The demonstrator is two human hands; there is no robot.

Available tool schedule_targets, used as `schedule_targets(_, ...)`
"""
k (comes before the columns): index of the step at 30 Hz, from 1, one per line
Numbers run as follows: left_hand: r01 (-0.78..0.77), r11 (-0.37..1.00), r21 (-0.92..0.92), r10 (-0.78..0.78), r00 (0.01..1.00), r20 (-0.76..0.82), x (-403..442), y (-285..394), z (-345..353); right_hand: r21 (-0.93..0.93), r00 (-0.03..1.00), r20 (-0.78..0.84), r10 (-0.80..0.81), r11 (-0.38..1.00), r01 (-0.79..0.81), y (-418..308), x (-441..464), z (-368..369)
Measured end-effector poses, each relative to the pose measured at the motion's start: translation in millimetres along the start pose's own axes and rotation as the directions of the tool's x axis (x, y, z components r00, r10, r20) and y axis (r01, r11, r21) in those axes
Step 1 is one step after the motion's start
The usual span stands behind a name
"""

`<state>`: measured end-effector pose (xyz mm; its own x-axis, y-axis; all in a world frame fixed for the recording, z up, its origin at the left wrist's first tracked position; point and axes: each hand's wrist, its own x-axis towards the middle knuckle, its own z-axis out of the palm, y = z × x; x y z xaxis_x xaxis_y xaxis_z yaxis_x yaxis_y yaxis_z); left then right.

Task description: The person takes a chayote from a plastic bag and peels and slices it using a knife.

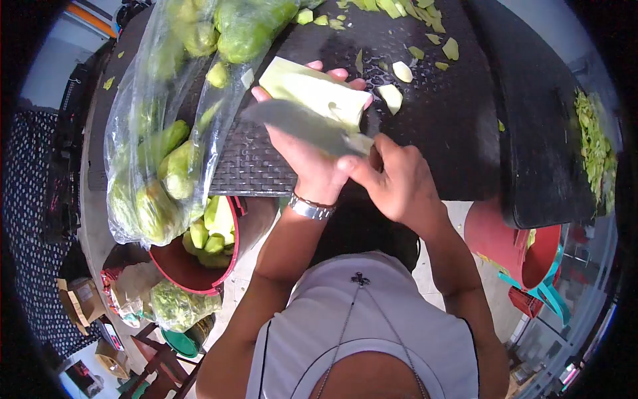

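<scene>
My left hand (299,156) is under a pale, peeled piece of green papaya (309,86), its fingertips curled round the far side. A small hollow shows near the end of the piece closest to me. My right hand (397,174) is closed on the handle of a knife (296,125). The broad blade, blurred by motion, lies across the near side of the papaya, above my left palm. Two pale cut chips (391,98) rest on the dark woven tabletop (425,153) to the right of the papaya.
Clear plastic bags (222,126) of whole green papayas (179,169) cover the table's left side. Peelings (425,13) are scattered at the back. A red bucket (226,272) below holds cut pieces. On the right are a black surface with green shreds (593,149) and another red bucket (541,256).
</scene>
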<state>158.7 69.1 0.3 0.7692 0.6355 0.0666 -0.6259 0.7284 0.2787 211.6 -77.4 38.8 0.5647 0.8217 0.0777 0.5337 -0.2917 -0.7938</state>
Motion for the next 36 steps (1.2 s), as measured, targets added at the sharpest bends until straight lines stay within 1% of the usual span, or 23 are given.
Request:
schedule_targets(3, -0.033, 0.994, 0.106, 0.044, 0.994, -0.101, -6, -11, 12, -0.081, 0.996, -0.024, 0.082, 0.993, -0.084, -2, 10, 0)
schedule_targets(4, -0.044, 0.990, 0.135, 0.063, 0.989, -0.134, -8, -13, 13, -0.071, 0.995, -0.002, 0.097, 0.993, -0.097, -2, 12, 0)
schedule_targets(6, -0.078, 0.979, 0.188, 0.104, 0.985, -0.138, -9, -14, 18, -0.058, 0.992, 0.036, 0.124, 0.991, -0.122, 0, 17, -2)
schedule_targets(8, -0.143, 0.952, 0.270, 0.183, 0.975, -0.127, -11, -18, 24, 0.201, 0.973, 0.178, 0.150, 0.962, -0.185, 4, 25, -9)
schedule_targets(9, -0.207, 0.920, 0.332, 0.235, 0.971, -0.045, -12, -20, 19, 0.325, 0.957, 0.250, 0.147, 0.918, -0.226, 7, 30, -13)
schedule_targets(10, -0.195, 0.833, 0.519, 0.272, 0.959, -0.075, -12, -24, 17, 0.372, 0.907, 0.351, 0.232, 0.855, -0.362, 12, 35, -17)
schedule_targets(12, -0.203, 0.786, 0.584, 0.264, 0.964, -0.020, -11, -23, 13, 0.413, 0.755, 0.551, 0.355, 0.671, -0.616, 21, 41, -23)
schedule_targets(15, -0.144, 0.799, 0.584, 0.207, 0.977, -0.042, -7, -18, 12, 0.345, 0.724, 0.546, 0.422, 0.674, -0.653, 20, 48, -33)
schedule_targets(16, -0.109, 0.836, 0.537, 0.176, 0.982, -0.074, -4, -15, 10, 0.320, 0.717, 0.544, 0.435, 0.683, -0.657, 25, 54, -39)
schedule_targets(17, -0.073, 0.869, 0.489, 0.143, 0.984, -0.108, -3, -11, 6, 0.428, 0.695, 0.574, 0.434, 0.564, -0.706, 41, 58, -44)
schedule_targets(18, -0.035, 0.899, 0.437, 0.107, 0.984, -0.141, -3, -8, 5, 0.458, 0.716, 0.525, 0.460, 0.557, -0.693, 47, 59, -52)
schedule_targets(19, -0.020, 0.896, 0.443, 0.117, 0.974, -0.193, -3, -6, 6, 0.486, 0.734, 0.475, 0.486, 0.550, -0.679, 51, 60, -59)
schedule_targets(20, 0.023, 0.906, 0.423, 0.082, 0.970, -0.227, -3, -2, 7, 0.512, 0.748, 0.423, 0.512, 0.546, -0.663, 53, 61, -63)
schedule_targets(21, 0.073, 0.931, 0.358, 0.021, 0.968, -0.252, -1, 1, 9, 0.445, 0.788, 0.356, 0.502, 0.651, -0.615, 54, 61, -62)
schedule_targets(22, 0.123, 0.949, 0.292, -0.041, 0.961, -0.272, 0, 5, 10, 0.432, 0.807, 0.352, 0.475, 0.683, -0.590, 52, 60, -60)
schedule_targets(24, 0.169, 0.955, 0.244, -0.111, 0.966, -0.234, 0, 11, 6, 0.407, 0.844, 0.340, 0.415, 0.744, -0.530, 43, 53, -54)
schedule_targets(27, 0.241, 0.952, 0.188, -0.203, 0.958, -0.201, 0, 16, 7, 0.249, 0.906, 0.289, 0.310, 0.889, -0.384, 32, 49, -51)
schedule_targets(28, 0.264, 0.949, 0.171, -0.230, 0.953, -0.197, -1, 19, 8, 0.216, 0.916, 0.279, 0.289, 0.910, -0.353, 31, 49, -51)
schedule_targets(29, 0.283, 0.945, 0.166, -0.258, 0.953, -0.157, -1, 23, 2, 0.182, 0.925, 0.270, 0.267, 0.929, -0.322, 31, 48, -53)
schedule_targets(32, 0.267, 0.949, 0.170, -0.250, 0.962, -0.112, -4, 30, -2, 0.045, 0.918, 0.302, 0.256, 0.958, -0.282, 32, 42, -63)
schedule_targets(33, 0.234, 0.965, 0.116, -0.221, 0.968, -0.115, -4, 30, -4, -0.007, 0.910, 0.320, 0.263, 0.961, -0.275, 32, 39, -66)
schedule_targets(35, 0.168, 0.986, 0.004, -0.167, 0.978, -0.125, -2, 28, -10, 0.100, 0.931, 0.305, 0.200, 0.965, -0.241, 35, 31, -59)
schedule_targets(36, 0.130, 0.991, 0.008, -0.128, 0.982, -0.139, 0, 25, -10, 0.152, 0.940, 0.295, 0.170, 0.963, -0.222, 35, 25, -57)
